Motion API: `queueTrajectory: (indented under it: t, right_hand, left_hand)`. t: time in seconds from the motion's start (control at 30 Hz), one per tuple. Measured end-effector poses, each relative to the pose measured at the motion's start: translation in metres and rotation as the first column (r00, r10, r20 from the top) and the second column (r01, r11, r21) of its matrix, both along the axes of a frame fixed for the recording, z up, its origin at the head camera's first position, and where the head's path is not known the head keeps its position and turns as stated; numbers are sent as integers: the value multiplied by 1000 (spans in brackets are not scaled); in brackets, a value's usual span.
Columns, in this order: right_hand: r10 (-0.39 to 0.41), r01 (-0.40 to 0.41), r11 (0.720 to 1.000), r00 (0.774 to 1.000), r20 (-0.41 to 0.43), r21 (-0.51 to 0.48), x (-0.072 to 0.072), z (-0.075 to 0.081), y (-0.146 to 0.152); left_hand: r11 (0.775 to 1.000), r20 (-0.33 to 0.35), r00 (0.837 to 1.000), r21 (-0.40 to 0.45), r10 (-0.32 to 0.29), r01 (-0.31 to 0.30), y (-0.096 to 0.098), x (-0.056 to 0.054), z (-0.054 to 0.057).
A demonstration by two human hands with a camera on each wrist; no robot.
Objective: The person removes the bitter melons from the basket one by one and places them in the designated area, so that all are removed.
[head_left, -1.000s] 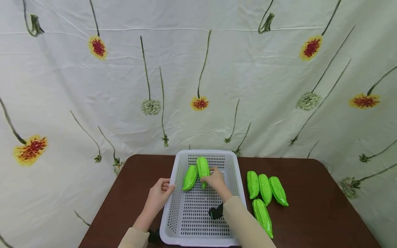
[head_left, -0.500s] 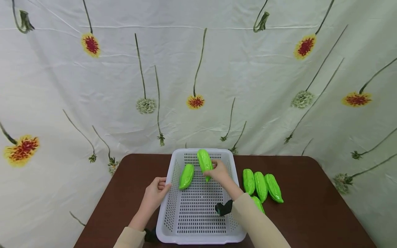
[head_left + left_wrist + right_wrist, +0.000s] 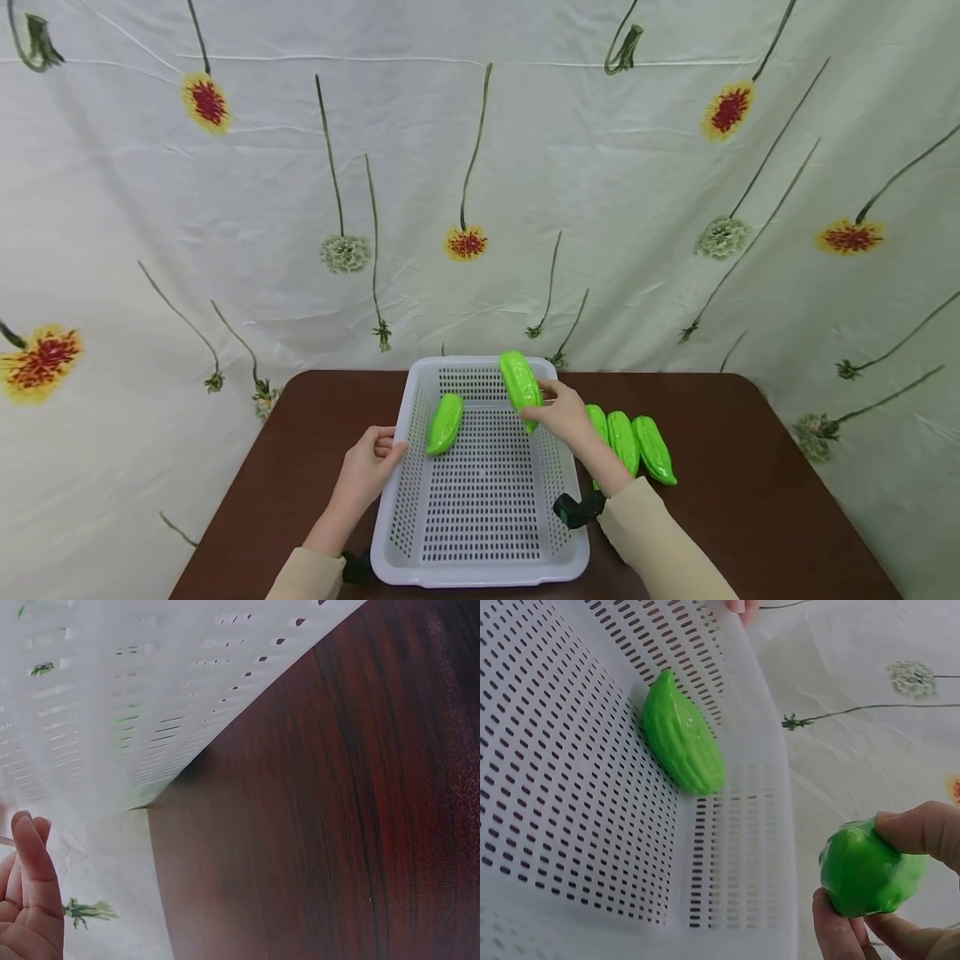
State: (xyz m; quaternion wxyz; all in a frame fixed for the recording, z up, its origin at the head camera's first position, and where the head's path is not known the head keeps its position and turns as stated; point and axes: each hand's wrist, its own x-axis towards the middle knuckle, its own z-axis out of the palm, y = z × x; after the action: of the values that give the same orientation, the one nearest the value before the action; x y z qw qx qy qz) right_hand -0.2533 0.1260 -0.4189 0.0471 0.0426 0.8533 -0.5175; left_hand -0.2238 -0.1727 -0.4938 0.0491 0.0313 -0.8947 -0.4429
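The glossy held bitter gourd (image 3: pixel 517 383) could slip, I judge, because the right hand (image 3: pixel 564 413), fingers half curled, pinches it only near its tapered tip. This tip points between five and six o'clock, along the long axis. It seems above the basket's (image 3: pixel 480 577) one o'clock; the left hand (image 3: pixel 367 463) pinches the rim near ten.

Table (image 3: pixel 750 521) is dark red-brown wood grain, far corners rounded. Behind it and out past both its sides: wrinkled whitish cloth (image 3: pixel 585 158), horizontal crease high above the table, printed with head-down long-stemmed flowers (image 3: pixel 466 242), some yellow-red, some pale. Light's soft, cloth greener-grey to the table's right.
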Motion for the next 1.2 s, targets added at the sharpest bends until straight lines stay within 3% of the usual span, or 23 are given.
queueTrajectory:
  t: [0.33, 0.57, 0.9, 1.2]
  right_hand:
    - [-32, 32, 999, 999, -4, -1, 13, 6, 42]
    - [-65, 66, 998, 996, 56, -15, 34, 0, 78]
    - [-114, 113, 993, 986, 125, 17, 56, -25, 111]
    - [-111, 106, 993, 982, 150, 41, 77, -42, 131]
  left_hand:
    - [1000, 7, 1000, 11, 7, -8, -3, 0, 2]
    - [1000, 9, 1000, 22, -17, 17, -1, 2, 5]
    - [1000, 4, 1000, 27, -13, 13, -1, 0, 3]
    - [1000, 13, 1000, 22, -4, 4, -1, 2, 1]
